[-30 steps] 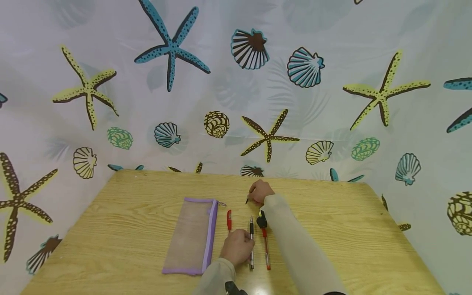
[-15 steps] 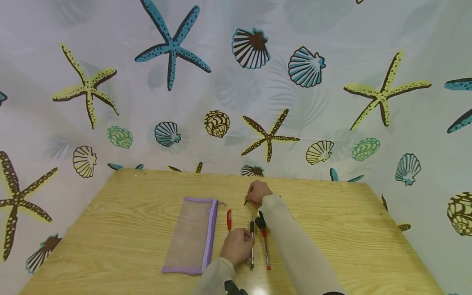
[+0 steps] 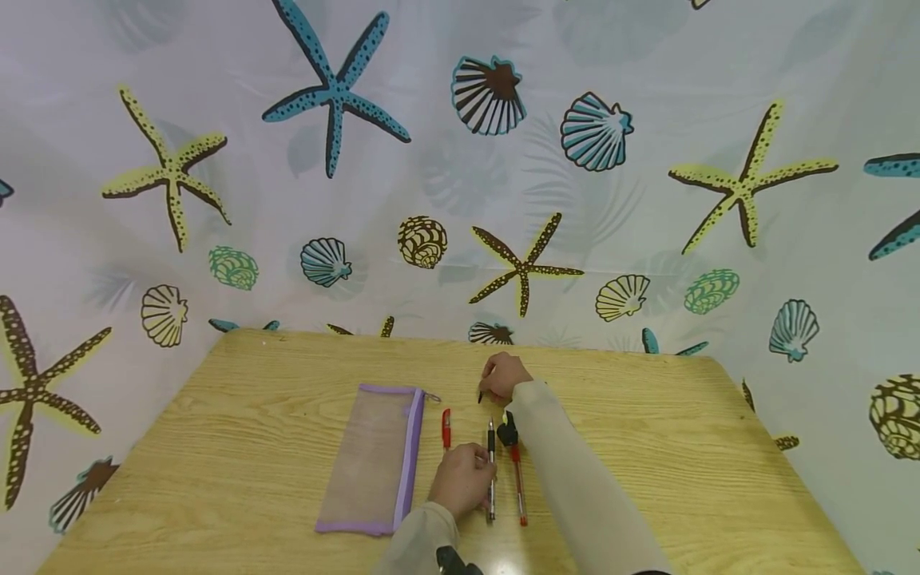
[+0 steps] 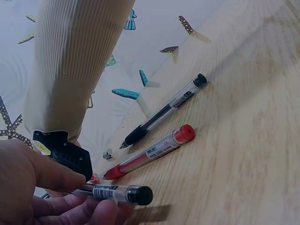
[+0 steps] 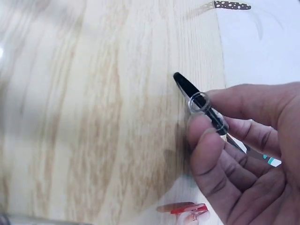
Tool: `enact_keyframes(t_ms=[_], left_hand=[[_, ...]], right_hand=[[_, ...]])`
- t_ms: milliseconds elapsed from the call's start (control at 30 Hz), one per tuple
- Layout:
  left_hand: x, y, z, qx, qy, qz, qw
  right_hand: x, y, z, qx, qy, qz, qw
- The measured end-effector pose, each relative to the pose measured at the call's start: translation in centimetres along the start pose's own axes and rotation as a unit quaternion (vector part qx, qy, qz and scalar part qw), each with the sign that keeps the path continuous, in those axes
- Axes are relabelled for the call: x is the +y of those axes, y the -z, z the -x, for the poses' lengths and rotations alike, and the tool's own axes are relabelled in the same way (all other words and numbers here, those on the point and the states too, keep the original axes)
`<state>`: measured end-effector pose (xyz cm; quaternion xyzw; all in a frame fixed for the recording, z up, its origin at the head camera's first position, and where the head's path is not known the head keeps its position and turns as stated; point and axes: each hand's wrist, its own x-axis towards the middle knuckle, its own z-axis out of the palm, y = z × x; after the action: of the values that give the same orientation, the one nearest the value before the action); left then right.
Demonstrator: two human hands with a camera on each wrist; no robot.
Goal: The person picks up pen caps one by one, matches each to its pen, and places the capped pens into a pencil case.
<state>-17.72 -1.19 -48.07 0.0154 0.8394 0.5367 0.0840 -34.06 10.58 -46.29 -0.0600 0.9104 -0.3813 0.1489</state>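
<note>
My left hand grips an uncapped black gel pen by its barrel; its writing point is toward the far side. In the left wrist view the black end of this pen sticks out past the fingers. My right hand, farther off, pinches a clear pen cap with a black clip between thumb and fingers. An uncapped red gel pen lies right of the left hand. Another black gel pen lies beyond it, hidden by the right sleeve in the head view.
A mesh zip pouch with purple edging lies flat left of the hands. Between it and the held pen a red pen cap shows, partly covered lower down by the left hand. A patterned curtain hangs behind the wooden table.
My right hand has shifted very slightly left, and the cap in it has tilted a little. The left hand and its pen have barely moved; the pouch and red pen stay put.
</note>
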Motion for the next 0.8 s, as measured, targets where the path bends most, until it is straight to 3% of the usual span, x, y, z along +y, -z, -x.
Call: enact_keyframes(t_ms=[167, 433, 667, 800], left_hand=[[0.04, 0.00, -0.02, 0.010, -0.004, 0.005, 0.9999], [0.35, -0.04, 0.17, 0.007, -0.001, 0.049, 0.9988], [0.38, 0.06, 0.10, 0.003, 0.012, 0.046, 0.9989], [0.46, 0.08, -0.09, 0.008, 0.003, 0.026, 0.9996]], right_hand=[[0.03, -0.06, 0.13, 0.007, 0.017, -0.007, 1.000], [0.43, -0.05, -0.25, 0.028, 0.065, 0.006, 0.997], [-0.02, 0.28, 0.14, 0.036, 0.079, 0.001, 0.996], [-0.26, 0.49, 0.52, 0.036, 0.075, -0.013, 0.996]])
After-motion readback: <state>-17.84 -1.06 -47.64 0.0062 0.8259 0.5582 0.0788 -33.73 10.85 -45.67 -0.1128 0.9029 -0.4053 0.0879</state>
